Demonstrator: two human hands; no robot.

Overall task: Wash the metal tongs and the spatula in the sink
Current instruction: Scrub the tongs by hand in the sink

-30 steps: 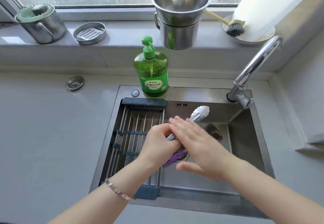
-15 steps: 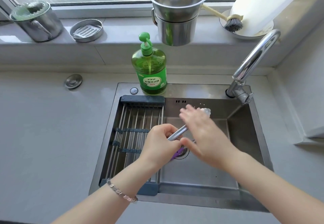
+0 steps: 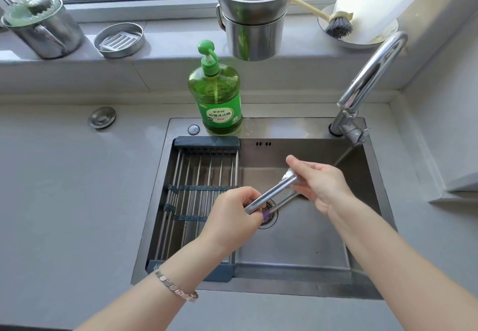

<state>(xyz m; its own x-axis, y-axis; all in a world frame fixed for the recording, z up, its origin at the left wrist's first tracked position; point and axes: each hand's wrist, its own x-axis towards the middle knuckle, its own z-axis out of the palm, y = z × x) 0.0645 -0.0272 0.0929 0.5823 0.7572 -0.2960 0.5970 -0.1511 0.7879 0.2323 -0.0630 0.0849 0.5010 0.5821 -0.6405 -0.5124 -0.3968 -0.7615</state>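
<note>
Here, tongs (image 3: 274, 196) held over the sink (image 3: 297, 149); purple spatula (image 3: 265, 216), perhaps, beneath.

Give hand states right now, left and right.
Left hand: grips the handle end of the shiny metal tongs.
Right hand: fingers and thumb curled round the tongs' tip end.

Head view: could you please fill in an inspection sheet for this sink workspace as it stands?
Surface: grey countertop; stainless steel sink.
Job's things: shiny metal tongs held over the drain; purple object beneath, mostly hidden, perhaps the spatula.
Clutter: green pump bottle of dish soap on the sink's back rim; steel-rod drying rack across the sink's left side.
Grips: left hand holds the tongs' handle end; right hand holds their tip end.
Cables: nothing seen.
Surroundings: windowsill with stacked steel pots; chrome tap.
</note>
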